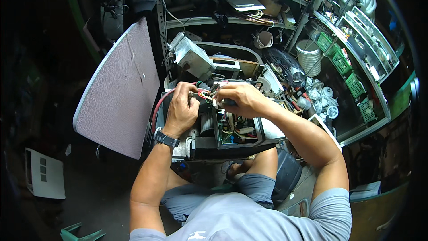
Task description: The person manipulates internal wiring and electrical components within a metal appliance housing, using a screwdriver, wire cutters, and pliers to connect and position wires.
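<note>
A bundle of red, yellow and white wires [204,94] stretches between my two hands, above an opened machine. My left hand [182,111], with a dark watch on the wrist, pinches the left end of the wires. On the other side, my right hand [240,97] has its fingers closed on the wires beside a small white plug [215,104]. Something dark shows under the right palm; its kind is unclear. Below the right hand sits a black-framed box with a circuit board [238,130] and more loose wires. A thick red hose [157,112] curves past my left hand.
A large pinkish panel [120,91] leans at the left. Behind the machine stand a grey metal box [192,58], a black fan [287,67] and loaded shelves. White plastic parts [324,100] lie to the right, near a glass case [368,49] and green baskets [341,62].
</note>
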Demonstrator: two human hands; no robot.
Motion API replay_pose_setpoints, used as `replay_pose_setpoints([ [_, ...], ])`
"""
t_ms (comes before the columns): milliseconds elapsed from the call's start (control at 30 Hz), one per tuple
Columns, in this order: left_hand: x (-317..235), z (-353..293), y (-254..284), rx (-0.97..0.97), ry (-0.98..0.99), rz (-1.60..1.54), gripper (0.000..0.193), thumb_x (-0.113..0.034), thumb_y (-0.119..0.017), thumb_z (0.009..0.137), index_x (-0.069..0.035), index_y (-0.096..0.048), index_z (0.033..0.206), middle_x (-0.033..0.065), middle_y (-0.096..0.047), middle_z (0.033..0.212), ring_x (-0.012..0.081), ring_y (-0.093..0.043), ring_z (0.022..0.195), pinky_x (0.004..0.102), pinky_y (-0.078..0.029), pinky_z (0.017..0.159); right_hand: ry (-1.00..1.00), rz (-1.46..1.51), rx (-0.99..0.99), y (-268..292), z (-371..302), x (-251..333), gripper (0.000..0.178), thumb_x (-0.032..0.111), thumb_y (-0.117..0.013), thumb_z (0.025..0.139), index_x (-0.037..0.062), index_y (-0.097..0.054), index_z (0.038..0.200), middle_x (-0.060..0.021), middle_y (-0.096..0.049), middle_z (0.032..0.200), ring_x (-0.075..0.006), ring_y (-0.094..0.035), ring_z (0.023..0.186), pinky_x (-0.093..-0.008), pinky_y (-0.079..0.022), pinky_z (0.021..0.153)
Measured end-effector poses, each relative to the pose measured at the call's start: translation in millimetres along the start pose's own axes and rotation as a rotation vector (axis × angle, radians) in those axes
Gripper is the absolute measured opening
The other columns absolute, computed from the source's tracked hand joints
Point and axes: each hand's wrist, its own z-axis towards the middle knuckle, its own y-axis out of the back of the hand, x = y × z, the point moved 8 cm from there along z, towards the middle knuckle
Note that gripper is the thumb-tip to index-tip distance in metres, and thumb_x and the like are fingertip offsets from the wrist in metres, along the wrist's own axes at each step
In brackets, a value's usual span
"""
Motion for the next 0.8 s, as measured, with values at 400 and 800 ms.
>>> replay_pose_setpoints([
  [400,-22.2,46.6,-33.6,0.447,-0.064,0.546,0.025,-0.022,-0.076,0.091,-0.003,-0.070,0.107,0.0111,-0.067,0.112,0.0339,-0.063,0.109,0.0454,-0.048,0.101,-0.232,-0.162,0.174,-5.5,-48.3,24.0,0.059,0.020,-0.075,0.087,0.0230,-0.062,0.144,-0.0110,-0.049,0.161,-0.0373,-0.073,0.109,-0.0479,-0.063,0.088],
  [800,-27.2,68.2,-86.6,0.562,-0.325,0.444,0.022,-0.015,-0.074,0.090,-0.009,-0.077,0.111,0.0115,-0.069,0.101,0.0347,-0.064,0.101,0.0442,-0.053,0.091,-0.156,-0.106,0.102,-5.1,-51.0,29.4,0.034,0.019,-0.076,0.083,0.0094,-0.067,0.115,-0.0164,-0.056,0.153,-0.0407,-0.072,0.111,-0.0532,-0.062,0.089],
])
